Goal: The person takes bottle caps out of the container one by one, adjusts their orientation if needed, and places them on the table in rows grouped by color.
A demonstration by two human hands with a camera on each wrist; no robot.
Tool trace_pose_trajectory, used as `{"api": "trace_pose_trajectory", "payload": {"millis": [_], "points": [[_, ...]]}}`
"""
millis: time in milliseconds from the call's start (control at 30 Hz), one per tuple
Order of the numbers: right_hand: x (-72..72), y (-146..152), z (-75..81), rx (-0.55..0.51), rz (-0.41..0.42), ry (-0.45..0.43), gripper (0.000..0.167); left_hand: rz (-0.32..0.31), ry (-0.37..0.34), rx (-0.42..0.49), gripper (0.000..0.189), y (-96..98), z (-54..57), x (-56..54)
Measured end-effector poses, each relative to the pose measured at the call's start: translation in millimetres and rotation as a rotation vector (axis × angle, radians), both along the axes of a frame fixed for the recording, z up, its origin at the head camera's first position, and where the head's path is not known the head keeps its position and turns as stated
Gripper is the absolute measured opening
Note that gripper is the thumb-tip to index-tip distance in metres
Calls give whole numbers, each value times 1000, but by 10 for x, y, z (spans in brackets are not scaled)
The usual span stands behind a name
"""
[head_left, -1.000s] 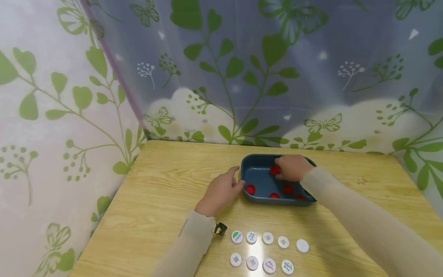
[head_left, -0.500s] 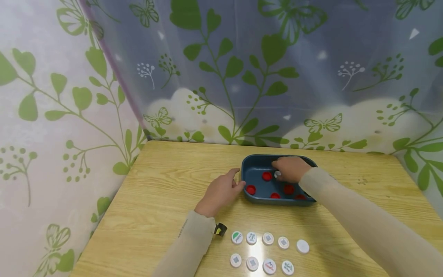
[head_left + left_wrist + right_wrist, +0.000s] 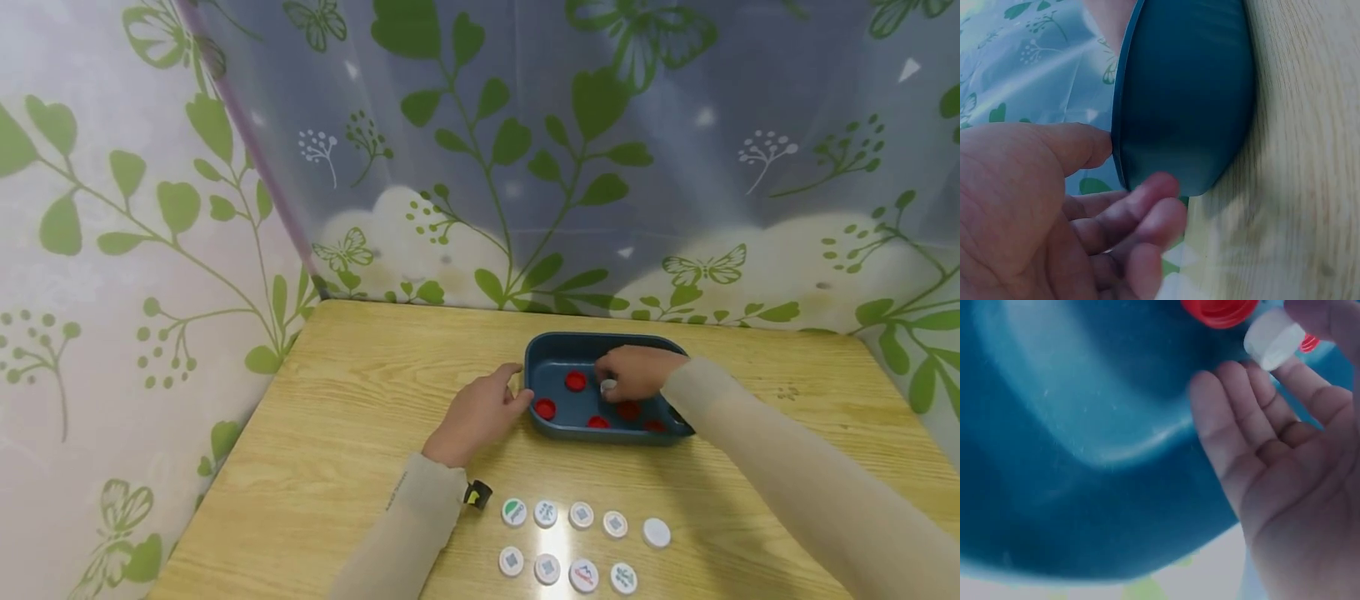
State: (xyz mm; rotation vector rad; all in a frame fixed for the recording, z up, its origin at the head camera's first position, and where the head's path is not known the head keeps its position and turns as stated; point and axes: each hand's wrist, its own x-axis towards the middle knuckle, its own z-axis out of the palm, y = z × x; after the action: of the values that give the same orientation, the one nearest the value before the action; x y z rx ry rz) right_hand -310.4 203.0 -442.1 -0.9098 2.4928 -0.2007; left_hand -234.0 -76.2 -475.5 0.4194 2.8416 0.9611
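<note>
1 white cap (image 3: pixel 1272 339) pinched in right hand (image 3: pixel 639 372) inside blue tray (image 3: pixel 600 436), about midway between left and right edges; left hand (image 3: pixel 477 417) unclenched, touching left edge. Probably best: light pinch, lift clear of red caps (image 3: pixel 576 381), left edge steadied.

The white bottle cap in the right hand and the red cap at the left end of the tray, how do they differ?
The white bottle cap is pinched by the right hand, while the red cap lies loose in the blue tray. The white cap is held tilted; the red one lies flat, hollow side up. Both are round and within the tray's walls.
</note>
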Motion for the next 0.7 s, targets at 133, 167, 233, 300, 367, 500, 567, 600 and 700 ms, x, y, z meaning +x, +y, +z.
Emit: {"api": "trace_pose_trajectory", "payload": {"millis": [133,167,233,300,367,500,567,600,700], "points": [[126,84,123,-85,-27,105,9,10,50,14,28,23,-14,-6],[177,111,164,-118,-40,128,13,12,59,20,25,26,-18,-9],[319,169,259,-179,-63,173,21,9,68,29,23,28,-31,-16],[494,232,334,-231,-78,204,26,9,62,32,22,17,-47,-20],[686,302,373,-265,-67,239,27,12,41,40,23,-9,-65,-23],[1120,455,357,-351,-17,243,13,13,-26,59,29,-63,-82,-30],[1365,541,304,-398,11,250,15,-1,-52,65,34,-64,-75,-47],[1486,583,261,-419,20,254,18,-10,-67,69,38,-58,-65,-56],[1813,671,88,-454,29,277,23,-26,-111,87,43,-29,-42,-85]]}}
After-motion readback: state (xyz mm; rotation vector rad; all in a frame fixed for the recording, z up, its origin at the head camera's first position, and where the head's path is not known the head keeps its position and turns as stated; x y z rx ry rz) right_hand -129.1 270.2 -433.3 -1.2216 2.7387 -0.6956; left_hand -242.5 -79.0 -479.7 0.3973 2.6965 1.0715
